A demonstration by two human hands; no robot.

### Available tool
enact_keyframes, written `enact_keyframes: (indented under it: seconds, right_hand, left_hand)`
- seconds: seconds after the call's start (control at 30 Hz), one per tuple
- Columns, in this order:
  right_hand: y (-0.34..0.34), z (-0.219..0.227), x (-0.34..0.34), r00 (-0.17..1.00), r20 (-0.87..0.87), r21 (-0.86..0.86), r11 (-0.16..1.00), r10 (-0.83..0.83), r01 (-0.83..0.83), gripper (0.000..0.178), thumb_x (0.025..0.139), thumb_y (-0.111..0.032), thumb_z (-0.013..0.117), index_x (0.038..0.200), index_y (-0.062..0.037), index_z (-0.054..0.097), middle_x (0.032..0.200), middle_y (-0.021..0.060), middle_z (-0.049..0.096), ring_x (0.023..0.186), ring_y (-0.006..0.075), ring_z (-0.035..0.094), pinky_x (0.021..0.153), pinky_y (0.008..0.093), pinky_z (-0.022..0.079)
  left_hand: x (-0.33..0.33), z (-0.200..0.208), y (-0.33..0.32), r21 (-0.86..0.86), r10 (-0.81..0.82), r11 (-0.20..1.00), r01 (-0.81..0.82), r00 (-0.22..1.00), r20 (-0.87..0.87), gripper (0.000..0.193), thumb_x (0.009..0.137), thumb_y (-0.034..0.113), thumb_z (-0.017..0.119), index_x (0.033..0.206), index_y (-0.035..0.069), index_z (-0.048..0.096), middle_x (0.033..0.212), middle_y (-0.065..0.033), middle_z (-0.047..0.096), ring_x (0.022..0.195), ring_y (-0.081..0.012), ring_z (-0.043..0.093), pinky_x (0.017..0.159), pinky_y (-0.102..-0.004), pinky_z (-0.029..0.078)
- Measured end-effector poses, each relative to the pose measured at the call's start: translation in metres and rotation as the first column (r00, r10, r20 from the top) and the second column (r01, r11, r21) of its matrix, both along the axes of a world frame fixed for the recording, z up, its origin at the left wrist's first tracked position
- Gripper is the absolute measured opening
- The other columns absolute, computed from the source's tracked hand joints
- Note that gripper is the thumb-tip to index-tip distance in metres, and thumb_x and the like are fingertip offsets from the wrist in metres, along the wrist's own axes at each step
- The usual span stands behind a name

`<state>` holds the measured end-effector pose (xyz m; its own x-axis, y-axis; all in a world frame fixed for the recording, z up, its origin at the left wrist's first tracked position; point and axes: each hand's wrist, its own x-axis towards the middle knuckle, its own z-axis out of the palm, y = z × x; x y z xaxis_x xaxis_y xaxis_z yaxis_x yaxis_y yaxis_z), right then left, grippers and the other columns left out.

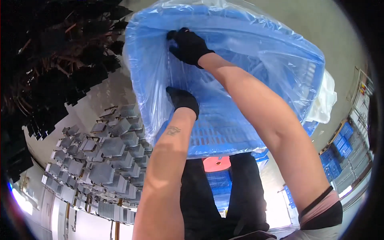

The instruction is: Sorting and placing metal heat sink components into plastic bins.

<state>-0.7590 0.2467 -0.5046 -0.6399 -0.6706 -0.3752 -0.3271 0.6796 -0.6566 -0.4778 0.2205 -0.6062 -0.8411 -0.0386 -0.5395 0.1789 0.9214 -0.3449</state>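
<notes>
Your L hand [183,100], black glove on, is inside the blue crate [212,130] nr the middle of its left edge, and your R hand [190,46], also gloved, is up nr the far-left corner; can't tell if either hand's fingers are wide, narrow or holding film. The clear plastic bag [155,86] lines the crate w/ its top over the rim, and a pink round thing [217,163] shows btwn your legs [249,188], just past the crate's near edge.

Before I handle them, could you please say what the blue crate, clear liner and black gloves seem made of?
Blue crate: probably rigid moulded plastic, smooth, given its regular slots. Clear liner: apparently thin plastic film, by its glossy, see-through wrinkles. Black gloves: possibly fabric, matte, showing no shine; fibre unclear.
</notes>
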Motion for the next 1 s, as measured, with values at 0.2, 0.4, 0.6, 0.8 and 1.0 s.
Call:
enact_keyframes:
  seconds: [0.2, 0.4, 0.6, 0.8, 1.0]
  right_hand:
    - [0.027, 0.002, -0.013, 0.986, -0.137, 0.128, 0.989, 0.092, -0.074, 0.054, 0.084, -0.025, 0.065, 0.136, -0.0213, 0.051, 0.125, 0.0202, 0.059, 0.106, 0.0372, 0.061, 0.091, 0.0477, 0.050]
    - [0.043, 0.013, -0.002, 0.964, -0.185, 0.167, 0.973, 0.190, -0.159, 0.053, 0.086, -0.025, 0.061, 0.138, -0.0268, 0.052, 0.132, 0.0184, 0.055, 0.110, 0.0363, 0.060, 0.093, 0.0478, 0.049]
    - [0.072, 0.063, 0.011, 0.984, -0.024, 0.146, 0.974, 0.177, -0.172, 0.044, 0.089, -0.029, 0.056, 0.134, -0.0270, 0.058, 0.133, 0.0160, 0.056, 0.113, 0.0354, 0.059, 0.097, 0.0467, 0.047]
    - [0.151, 0.051, -0.037, 0.985, 0.090, 0.322, 0.931, 0.149, -0.171, 0.046, 0.092, -0.035, 0.053, 0.135, -0.0192, 0.055, 0.127, 0.0151, 0.062, 0.121, 0.0351, 0.055, 0.102, 0.0447, 0.044]
    - [0.157, 0.016, -0.064, 0.977, -0.130, 0.312, 0.942, 0.169, -0.122, 0.051, 0.092, -0.037, 0.055, 0.139, -0.0185, 0.050, 0.126, 0.0166, 0.062, 0.121, 0.0345, 0.055, 0.103, 0.0448, 0.044]
  left_hand:
    - [-0.085, 0.081, 0.029, 0.151, 0.221, 0.912, -0.381, 0.768, 0.602, 0.050, 0.094, 0.036, 0.044, 0.136, 0.014, 0.057, 0.148, -0.0118, 0.046, 0.138, -0.0358, 0.039, 0.110, -0.0684, 0.018]
    - [-0.157, 0.171, 0.059, 0.005, 0.109, 0.984, -0.175, 0.637, 0.763, 0.051, 0.096, 0.032, 0.046, 0.144, 0.015, 0.048, 0.145, -0.0093, 0.050, 0.131, -0.0293, 0.049, 0.110, -0.0569, 0.030]
    - [-0.135, 0.154, 0.082, 0.775, 0.287, 0.494, -0.395, 0.915, 0.283, 0.049, 0.089, 0.049, 0.054, 0.131, 0.023, 0.059, 0.129, -0.0124, 0.060, 0.119, -0.0335, 0.056, 0.096, -0.0675, 0.036]
    - [-0.137, 0.151, 0.099, 0.480, 0.103, 0.736, -0.477, 0.781, 0.617, 0.057, 0.085, 0.061, 0.054, 0.132, 0.028, 0.057, 0.140, -0.0132, 0.048, 0.128, -0.0342, 0.047, 0.100, -0.0673, 0.034]
    - [-0.144, 0.156, 0.094, 0.381, 0.137, 0.721, -0.579, 0.658, 0.740, 0.061, 0.086, 0.063, 0.054, 0.134, 0.026, 0.057, 0.144, -0.0142, 0.044, 0.130, -0.0355, 0.045, 0.103, -0.0685, 0.031]
